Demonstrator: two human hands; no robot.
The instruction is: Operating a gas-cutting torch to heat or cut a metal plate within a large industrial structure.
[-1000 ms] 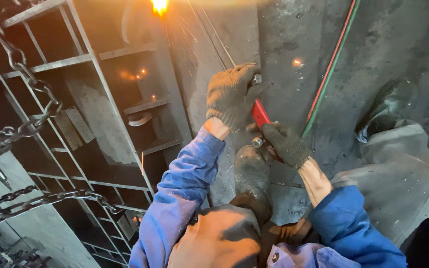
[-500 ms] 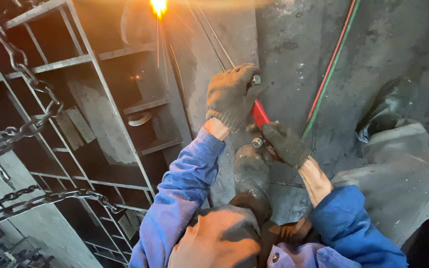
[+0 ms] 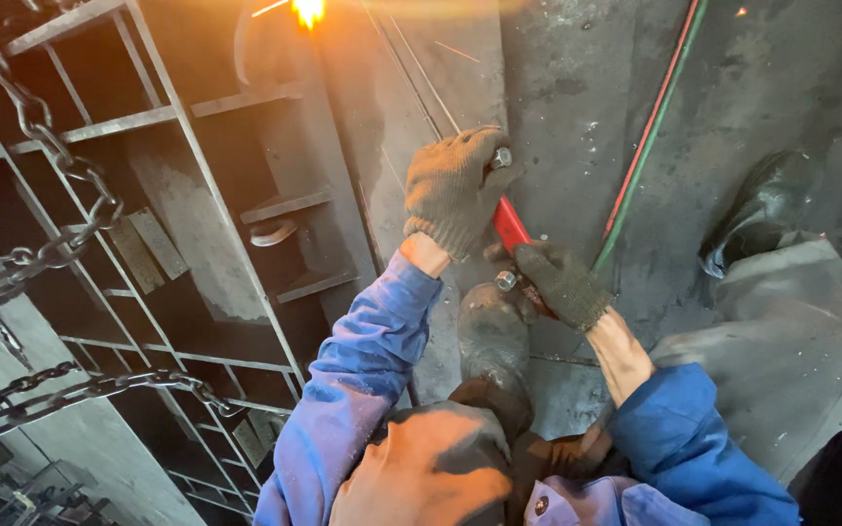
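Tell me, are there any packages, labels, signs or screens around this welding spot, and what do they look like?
None in view: no package, label, sign or screen.
Only the gloved left hand and right hand on a red-handled torch, a red and green hose pair, a grey steel frame and chains.

Grimy tan knitted work glove on the left hand point(image 3: 452, 190), darker soot-blackened knitted glove on the right hand point(image 3: 562, 282). Loose blue cloth jacket sleeves point(image 3: 367, 370), creased, cuffs pulled back from the wrists. Scuffed dark boot point(image 3: 491, 341) below.
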